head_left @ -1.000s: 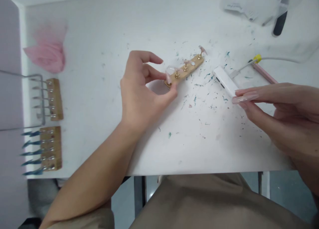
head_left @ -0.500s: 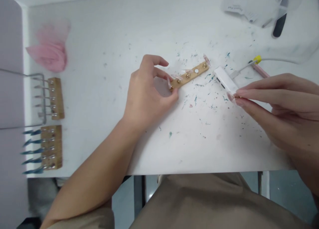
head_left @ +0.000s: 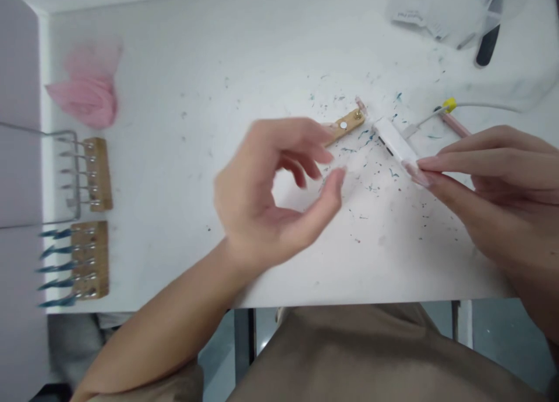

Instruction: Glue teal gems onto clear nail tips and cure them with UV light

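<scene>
My right hand (head_left: 493,186) pinches a small clear pinkish false nail (head_left: 417,175) between thumb and fingers, over the lower end of a white rectangular device (head_left: 395,140) with a cable. My left hand (head_left: 283,186) hovers above the table with curved fingers and thumb apart, nothing between them. Behind its fingers lies a narrow wooden nail stand (head_left: 349,121), mostly covered by the hand. At the stand's far end another clear pinkish nail (head_left: 360,106) is mounted on a gold holder, and a white round spot shows beside it.
At the left edge stand two wooden stands, one with pale nails (head_left: 98,175), one with teal nails (head_left: 89,259), near a metal wire frame (head_left: 77,175). A pink cloth-like item (head_left: 89,96) lies behind them. Plastic packaging (head_left: 419,11) and a dark-handled tool (head_left: 488,45) are at back right; teal scraps dot the white table.
My left hand has let go of the wooden stand and moved right and toward me, covering most of it. The nail in my right hand has turned and shifted slightly right.
</scene>
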A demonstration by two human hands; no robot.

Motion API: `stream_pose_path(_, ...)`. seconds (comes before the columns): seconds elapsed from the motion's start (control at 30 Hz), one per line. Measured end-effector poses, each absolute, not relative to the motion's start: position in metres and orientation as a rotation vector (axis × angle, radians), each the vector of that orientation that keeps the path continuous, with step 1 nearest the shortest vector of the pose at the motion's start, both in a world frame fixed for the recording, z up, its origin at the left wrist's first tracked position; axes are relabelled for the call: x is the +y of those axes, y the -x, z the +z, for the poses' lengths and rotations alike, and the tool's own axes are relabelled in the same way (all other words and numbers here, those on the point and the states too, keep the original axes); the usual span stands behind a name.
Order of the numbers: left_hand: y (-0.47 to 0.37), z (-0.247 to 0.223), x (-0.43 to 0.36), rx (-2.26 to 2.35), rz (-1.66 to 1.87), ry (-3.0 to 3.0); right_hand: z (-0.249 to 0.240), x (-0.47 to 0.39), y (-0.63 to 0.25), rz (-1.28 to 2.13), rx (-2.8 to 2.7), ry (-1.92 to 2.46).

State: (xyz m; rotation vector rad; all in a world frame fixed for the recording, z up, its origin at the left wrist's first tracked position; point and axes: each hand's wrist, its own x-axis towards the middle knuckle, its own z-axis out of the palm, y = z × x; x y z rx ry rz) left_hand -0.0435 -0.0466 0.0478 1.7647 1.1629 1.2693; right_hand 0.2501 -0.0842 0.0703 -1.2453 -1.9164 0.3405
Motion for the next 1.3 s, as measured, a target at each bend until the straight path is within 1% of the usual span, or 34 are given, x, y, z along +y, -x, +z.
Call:
stream_pose_path(0.03, 0.037, 0.052, -0.055, 1.084, 1.341, -1.766, 0.069, -0.084, -0.250, 0.383, -1.890, 1.241)
stream_pose_path(0.1, 0.026, 0.053, -0.065, 1.004, 1.238, -1.725, 0.069, -0.084, -0.248, 0.448, -1.856, 1.280)
stream_pose_path(0.17, 0.020, 0.051, -0.068, 0.968, 1.131, -1.645, 0.071, -0.084, -0.245, 0.442, -1.867, 1.323)
stream_pose_path(0.3, 0.017, 0.049, -0.067, 0.964, 1.111, -1.561, 0.077, -0.082, -0.238, 0.489, -1.921, 1.297)
stream_pose_path(0.47, 0.017, 0.050, -0.064, 0.923, 1.145, -1.562, 0.080, -0.080, -0.237, 0.797, -1.920, 1.212)
stream_pose_path(0.7, 0.014, 0.055, -0.058, 0.913, 1.106, -1.384, 0.081, -0.084, -0.237, 1.047, -1.801, 1.211)
stream_pose_path(0.9, 0.014, 0.058, -0.056, 0.929, 1.066, -1.280, 0.078, -0.086, -0.236, 1.104, -1.725, 1.198)
stream_pose_path(1.0, 0.015, 0.057, -0.056, 0.940, 1.078, -1.291, 0.077, -0.085, -0.235, 1.133, -1.721, 1.145)
stream_pose_path(1.17, 0.017, 0.055, -0.056, 0.959, 1.094, -1.318, 0.078, -0.084, -0.236, 1.272, -1.705, 1.174)
stream_pose_path(1.3, 0.018, 0.052, -0.056, 0.912, 1.119, -1.349, 0.076, -0.086, -0.241, 1.310, -1.687, 1.167)
